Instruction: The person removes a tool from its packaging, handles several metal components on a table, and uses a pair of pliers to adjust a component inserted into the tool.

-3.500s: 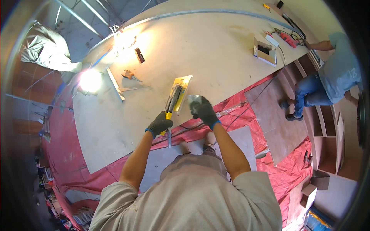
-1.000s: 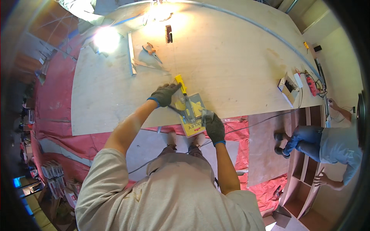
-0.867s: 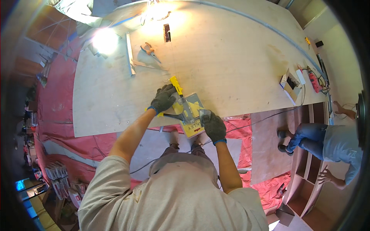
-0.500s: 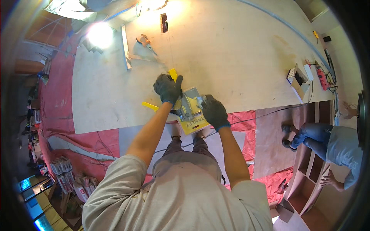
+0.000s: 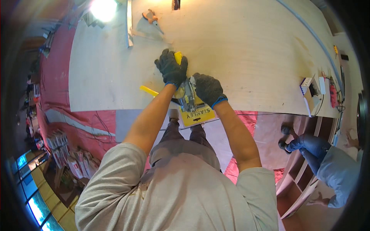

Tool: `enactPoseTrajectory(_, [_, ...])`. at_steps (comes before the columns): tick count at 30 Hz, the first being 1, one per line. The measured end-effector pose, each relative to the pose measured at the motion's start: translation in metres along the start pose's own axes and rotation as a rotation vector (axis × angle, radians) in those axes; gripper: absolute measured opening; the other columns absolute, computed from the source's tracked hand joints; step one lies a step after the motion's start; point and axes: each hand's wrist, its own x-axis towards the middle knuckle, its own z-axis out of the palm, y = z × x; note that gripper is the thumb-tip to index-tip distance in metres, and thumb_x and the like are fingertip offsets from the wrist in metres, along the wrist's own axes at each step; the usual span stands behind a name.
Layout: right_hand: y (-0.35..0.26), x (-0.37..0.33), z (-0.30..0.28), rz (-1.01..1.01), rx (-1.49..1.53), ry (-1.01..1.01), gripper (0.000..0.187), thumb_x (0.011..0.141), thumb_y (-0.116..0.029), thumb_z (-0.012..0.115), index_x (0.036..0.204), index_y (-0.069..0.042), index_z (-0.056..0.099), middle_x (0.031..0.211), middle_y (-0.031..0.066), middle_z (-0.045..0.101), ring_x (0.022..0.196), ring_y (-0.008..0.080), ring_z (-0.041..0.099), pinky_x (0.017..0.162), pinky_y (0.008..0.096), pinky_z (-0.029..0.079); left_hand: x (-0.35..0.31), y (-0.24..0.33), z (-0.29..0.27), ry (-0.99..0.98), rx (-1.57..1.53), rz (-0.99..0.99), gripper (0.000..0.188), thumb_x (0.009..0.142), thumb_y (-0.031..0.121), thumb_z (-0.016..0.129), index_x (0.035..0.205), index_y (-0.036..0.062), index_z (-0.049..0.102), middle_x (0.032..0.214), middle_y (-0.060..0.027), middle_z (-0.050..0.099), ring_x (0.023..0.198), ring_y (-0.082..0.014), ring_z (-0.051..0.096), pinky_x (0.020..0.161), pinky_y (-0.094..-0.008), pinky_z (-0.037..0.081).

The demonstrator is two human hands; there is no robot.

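A yellow-carded blister pack (image 5: 198, 115) with clear plastic and a grey part inside lies at the bench's near edge, its card overhanging the edge. My left hand (image 5: 172, 68), in a dark glove, lies over the pack's far left side with fingers stretched out. A yellow piece (image 5: 178, 57) shows between its fingers and thumb; the rest of that piece is hidden. My right hand (image 5: 209, 88), also gloved, is closed on the plastic at the pack's right side. A yellow bar with a dark end (image 5: 148, 91) sticks out left of my left forearm.
Orange-handled pliers (image 5: 153, 20) and a metal strip (image 5: 129, 27) lie farther back on the pale board (image 5: 104, 77). A bright lamp (image 5: 103, 8) stands at the far left. An opened box (image 5: 309, 92) and a red tool (image 5: 333, 93) sit on the right. Another person (image 5: 323, 154) is at the right.
Both hands and the pack appear higher in the view. My right hand has moved left, closer to my left hand. My left fingers have stretched out more.
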Motion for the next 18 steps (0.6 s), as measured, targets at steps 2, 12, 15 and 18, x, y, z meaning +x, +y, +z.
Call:
enactPoseTrajectory(2, [0.003, 0.003, -0.004, -0.069, -0.023, -0.038, 0.030, 0.081, -0.016, 0.064, 0.110, -0.010, 0.061, 0.098, 0.0165, 0.068, 0.092, 0.0348, 0.067, 0.079, 0.0472, 0.053, 0.004, 0.000, 0.000, -0.041, -0.022, -0.048, 0.059, 0.082, 0.044, 0.064, 0.121, 0.0016, 0.055, 0.139, -0.0221, 0.046, 0.134, -0.0372, 0.036, 0.115, -0.0592, 0.013])
enactPoseTrajectory(12, [0.005, -0.009, -0.016, -0.161, 0.112, -0.109, 0.037, 0.076, -0.007, 0.063, 0.113, -0.004, 0.059, 0.103, 0.0210, 0.066, 0.095, 0.0381, 0.066, 0.081, 0.0472, 0.053, 0.008, 0.005, 0.001, 0.016, -0.002, -0.047, 0.054, 0.081, 0.043, 0.063, 0.120, 0.0061, 0.054, 0.133, -0.0191, 0.049, 0.129, -0.0371, 0.040, 0.110, -0.0598, 0.019])
enactPoseTrajectory(15, [0.002, -0.007, -0.018, -0.125, 0.103, -0.143, 0.035, 0.077, -0.008, 0.063, 0.112, -0.004, 0.059, 0.100, 0.0213, 0.067, 0.094, 0.0387, 0.066, 0.080, 0.0488, 0.053, 0.007, 0.003, 0.003, 0.036, 0.001, -0.061, 0.054, 0.081, 0.043, 0.064, 0.119, 0.0063, 0.054, 0.133, -0.0183, 0.049, 0.129, -0.0369, 0.040, 0.110, -0.0601, 0.018])
enactPoseTrajectory(18, [0.004, -0.006, -0.014, -0.031, 0.155, -0.197, 0.042, 0.075, -0.009, 0.068, 0.115, -0.002, 0.057, 0.099, 0.0224, 0.067, 0.092, 0.0404, 0.066, 0.080, 0.0496, 0.052, 0.008, 0.008, 0.003, 0.015, -0.045, -0.097, 0.051, 0.079, 0.037, 0.067, 0.117, 0.0046, 0.056, 0.133, -0.0174, 0.050, 0.131, -0.0359, 0.039, 0.114, -0.0613, 0.012])
